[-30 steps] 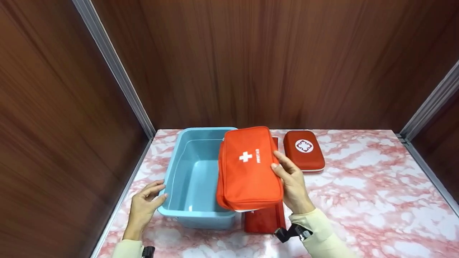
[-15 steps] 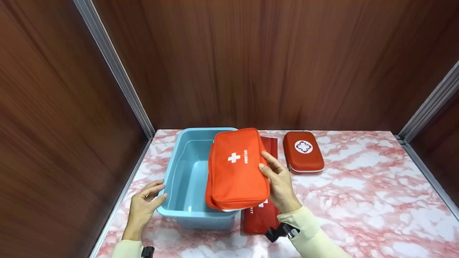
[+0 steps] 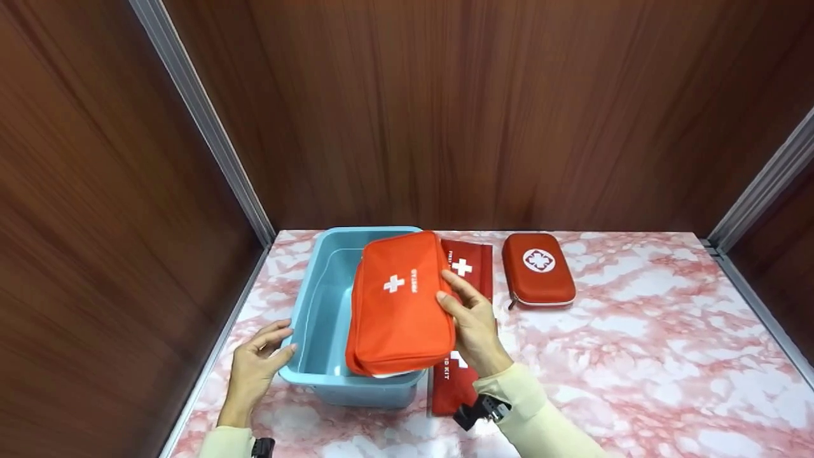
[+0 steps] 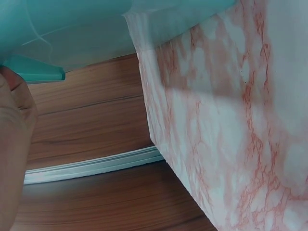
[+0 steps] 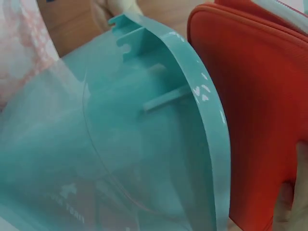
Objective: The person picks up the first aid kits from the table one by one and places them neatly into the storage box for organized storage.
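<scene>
My right hand (image 3: 474,324) grips the right edge of an orange-red first aid bag (image 3: 400,312), thumb on its front face. The bag, with a white cross, is tilted and hangs over the right part of a light blue plastic bin (image 3: 318,305). In the right wrist view the bag (image 5: 250,96) is beside the bin's rim (image 5: 219,139). At the bin's near left rim, my left hand (image 3: 251,369) holds on with thumb and fingers; the left wrist view shows those fingers (image 4: 17,91) curled at the rim.
Flat dark red first aid pouches (image 3: 455,394) lie on the marbled table (image 3: 636,343) right of the bin, partly hidden by the bag and hand. Farther right is a red hard-shell first aid case (image 3: 537,280). Wood-grain panels (image 3: 445,114) enclose the table.
My right hand has carried the first aid bag left, farther over the bin, uncovering more of the red pouches. The left hand stays at the rim.
</scene>
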A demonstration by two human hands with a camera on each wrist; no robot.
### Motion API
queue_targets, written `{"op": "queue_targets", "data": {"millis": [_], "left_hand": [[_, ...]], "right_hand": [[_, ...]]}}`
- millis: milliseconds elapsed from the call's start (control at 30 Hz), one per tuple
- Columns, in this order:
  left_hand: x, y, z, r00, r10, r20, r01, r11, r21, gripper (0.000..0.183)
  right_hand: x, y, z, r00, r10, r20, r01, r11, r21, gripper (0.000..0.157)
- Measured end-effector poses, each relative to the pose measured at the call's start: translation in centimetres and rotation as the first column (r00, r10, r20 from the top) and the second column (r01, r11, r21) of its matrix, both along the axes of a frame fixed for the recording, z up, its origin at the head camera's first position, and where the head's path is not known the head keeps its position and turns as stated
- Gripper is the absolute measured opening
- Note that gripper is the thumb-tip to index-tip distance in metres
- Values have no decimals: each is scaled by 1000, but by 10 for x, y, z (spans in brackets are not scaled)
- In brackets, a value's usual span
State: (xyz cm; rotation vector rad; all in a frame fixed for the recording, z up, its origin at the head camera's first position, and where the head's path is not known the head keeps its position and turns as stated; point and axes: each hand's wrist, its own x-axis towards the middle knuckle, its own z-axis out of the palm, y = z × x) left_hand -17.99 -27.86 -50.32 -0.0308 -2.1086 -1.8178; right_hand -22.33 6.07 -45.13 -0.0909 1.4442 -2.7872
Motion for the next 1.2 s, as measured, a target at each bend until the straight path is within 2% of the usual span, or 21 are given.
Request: {"op": "queue_targets", "data": {"millis": [500,867,1200], "left_hand": [[1,0,0,1000,-9,-5,9,1000,2,29],[0,-1,1,1000,-3,11,3,1000,-9,30],[0,-1,1,1000,-9,0,9,1000,-8,30]], "right_hand": [[-7,-21,-4,999,36,9,-36,999,12,52],[-13,-35,0,998,55,-1,-54,990,130,51],[-16,-43,-1,998,62,9,-62,983,175,53]]}}
